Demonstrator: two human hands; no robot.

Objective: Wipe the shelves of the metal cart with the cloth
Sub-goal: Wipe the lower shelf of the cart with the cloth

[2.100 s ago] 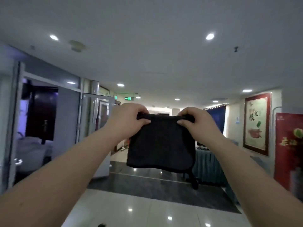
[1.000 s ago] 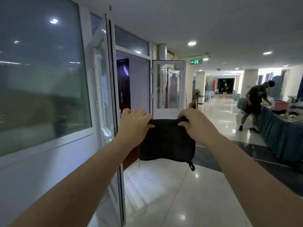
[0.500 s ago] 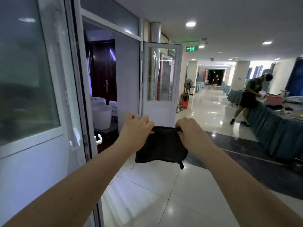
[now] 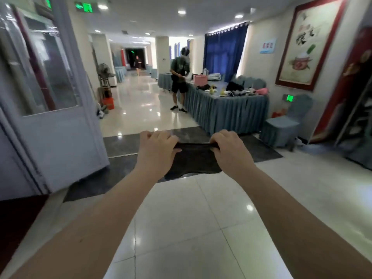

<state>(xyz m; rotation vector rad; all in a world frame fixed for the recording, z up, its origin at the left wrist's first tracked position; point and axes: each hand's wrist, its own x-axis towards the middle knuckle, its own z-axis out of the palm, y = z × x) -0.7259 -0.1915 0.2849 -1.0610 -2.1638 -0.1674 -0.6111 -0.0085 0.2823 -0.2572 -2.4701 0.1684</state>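
The dark cloth (image 4: pixel 194 161) is hanging in the air in front of the wearer, stretched by its top edge between 2 hands above the glossy tiled floor (image 4: pixel 181 228). The left hand (image 4: pixel 158 151) is gripping the cloth's top left corner with curled fingers, its thumb lying on the near face of the fabric; the right hand (image 4: pixel 229 153) is pinching the top right corner the same way. To the left, a pale glass-paned door (image 4: pixel 50 129) is standing open. Ahead on the right, a table (image 4: pixel 227 111) draped in blue-grey skirting is carrying scattered items, and a person (image 4: pixel 180 77) in dark shorts is standing at its left side. A covered chair (image 4: pixel 281 125) is sitting just beside the table's right end, below a framed picture (image 4: pixel 308 43) on the wall.
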